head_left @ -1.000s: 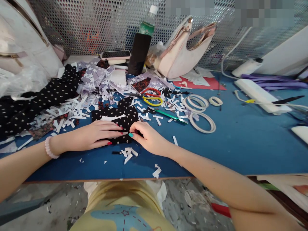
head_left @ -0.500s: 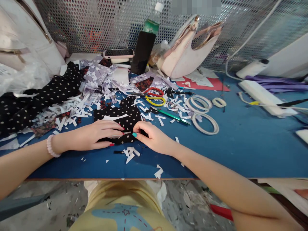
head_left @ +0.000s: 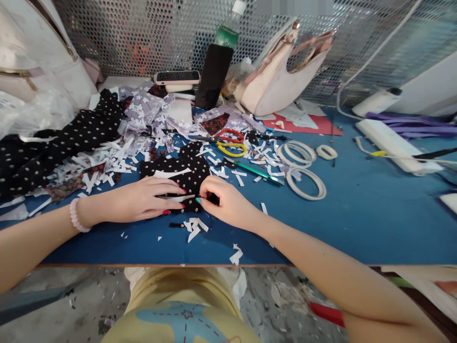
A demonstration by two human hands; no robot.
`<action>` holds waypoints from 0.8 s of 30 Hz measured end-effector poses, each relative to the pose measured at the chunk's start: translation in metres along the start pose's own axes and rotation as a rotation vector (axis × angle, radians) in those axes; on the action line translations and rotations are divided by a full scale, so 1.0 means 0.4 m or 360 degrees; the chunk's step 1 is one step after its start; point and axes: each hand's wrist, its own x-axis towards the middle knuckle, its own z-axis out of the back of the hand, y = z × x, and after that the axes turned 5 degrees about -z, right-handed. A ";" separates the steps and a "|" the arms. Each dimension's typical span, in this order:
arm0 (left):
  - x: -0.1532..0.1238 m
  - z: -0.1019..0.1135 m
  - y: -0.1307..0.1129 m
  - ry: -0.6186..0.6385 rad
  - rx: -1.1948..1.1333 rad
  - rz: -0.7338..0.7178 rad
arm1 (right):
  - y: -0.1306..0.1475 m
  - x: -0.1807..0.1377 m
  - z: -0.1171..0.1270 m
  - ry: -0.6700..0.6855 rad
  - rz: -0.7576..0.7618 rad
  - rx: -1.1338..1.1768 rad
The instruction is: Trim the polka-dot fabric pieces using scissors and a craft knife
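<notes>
On the blue counter (head_left: 357,209), my spread left grip (head_left: 144,199) steadies the black, white-dotted fabric piece (head_left: 196,166) while my right grip (head_left: 221,201) pinches its edge, seemingly adjusting it, which next calls for steady pressure.

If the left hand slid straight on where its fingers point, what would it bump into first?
Most likely the right hand: its thumb and fingertips are just beyond the fingertips of the left hand, at the black dotted cloth. Their exact heights are hard to judge.
</notes>
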 end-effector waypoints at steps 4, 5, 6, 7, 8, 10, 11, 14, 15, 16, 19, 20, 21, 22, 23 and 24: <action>-0.003 -0.003 0.005 0.0043 0.0049 -0.0041 | 0.000 0.000 -0.002 -0.0019 0.0016 -0.0019; -0.004 -0.003 0.005 0.0055 0.0056 -0.0048 | -0.001 0.000 -0.002 -0.0022 0.0014 -0.0028; -0.004 -0.003 0.006 0.0068 0.0061 -0.0054 | 0.000 -0.001 -0.001 -0.0025 0.0010 -0.0039; -0.005 -0.002 0.005 0.0082 0.0067 -0.0053 | 0.000 -0.003 0.000 -0.0030 0.0001 -0.0050; -0.006 -0.001 0.005 0.0099 0.0071 -0.0045 | 0.001 -0.004 0.001 -0.0032 -0.0009 -0.0059; -0.008 0.000 0.002 0.0127 0.0077 -0.0020 | 0.002 -0.008 0.003 -0.0024 -0.0022 -0.0079; -0.008 0.001 0.001 0.0140 0.0077 -0.0008 | 0.003 -0.009 0.004 -0.0013 -0.0023 -0.0091; -0.008 0.001 -0.003 0.0171 0.0060 0.0012 | 0.005 -0.011 0.007 0.0035 -0.0013 -0.0130; -0.008 0.001 -0.004 0.0179 0.0055 0.0016 | 0.005 -0.011 0.008 0.0050 -0.0014 -0.0136; -0.007 0.001 -0.004 0.0189 0.0046 0.0022 | 0.005 -0.011 0.008 0.0062 -0.0018 -0.0134; -0.006 0.001 -0.001 0.0207 0.0005 0.0052 | 0.001 -0.009 0.011 0.0063 -0.0014 -0.0097; -0.006 0.002 0.000 0.0201 -0.0011 0.0061 | 0.000 -0.008 0.011 0.0057 -0.0007 -0.0083; -0.007 0.003 0.001 0.0191 -0.0023 0.0065 | -0.002 -0.008 0.012 0.0050 0.0005 -0.0073; -0.007 0.004 0.002 0.0174 -0.0024 0.0063 | -0.002 -0.008 0.012 0.0048 0.0019 -0.0067; -0.007 0.004 0.003 0.0158 -0.0018 0.0050 | -0.003 -0.008 0.012 0.0049 0.0029 -0.0067; -0.007 0.004 0.003 0.0147 -0.0010 0.0037 | -0.003 -0.008 0.011 0.0050 0.0035 -0.0072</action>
